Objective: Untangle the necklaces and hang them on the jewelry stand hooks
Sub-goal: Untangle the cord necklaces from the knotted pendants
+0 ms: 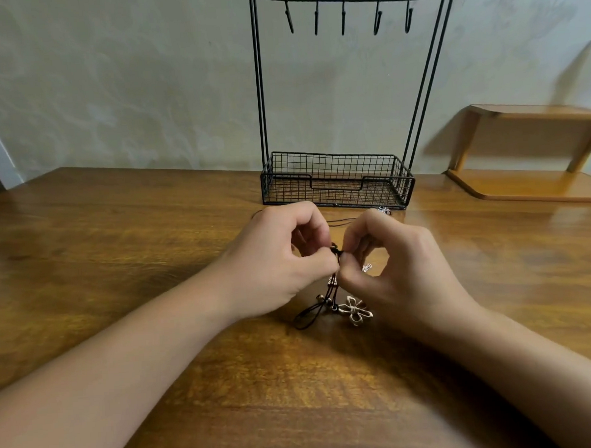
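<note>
Head view: you're early in the job, w/ nothing hung yet. Your left hand (282, 258) and right hand (388, 263) meet over the table (116, 233), each w/ a tight grip, thumb and fingertip pinched on the same dark knot of the necklaces (328, 290); other fingers curl loosely. Just below the grip, dark cords drop to the table, carrying small metal beads. A flower pendant (355, 310) lies there too, close under your right palm. Beyond the grip, a thin cord runs toward the jewelry stand (336, 184), w/ a small silvery charm (384, 211) just in front of its wire basket. A second small silvery bit (367, 267) shows inside your right hand's curl.

Done: none, as far as shown. Left: free the knot, split the strands, lift each to a hook.

Counts: 1 stand, 1 basket at its base, 5 hooks (343, 19) on the top bar, all bare. 2 hands, both on the tangle. Pendants/charms seen: 1 flower, 2 small silvery ones. No. of necklaces: can't tell, prob. at least 2 since cords overlap. 1 wooden shelf (536, 149) sits far right of the grip, against the wall.
</note>
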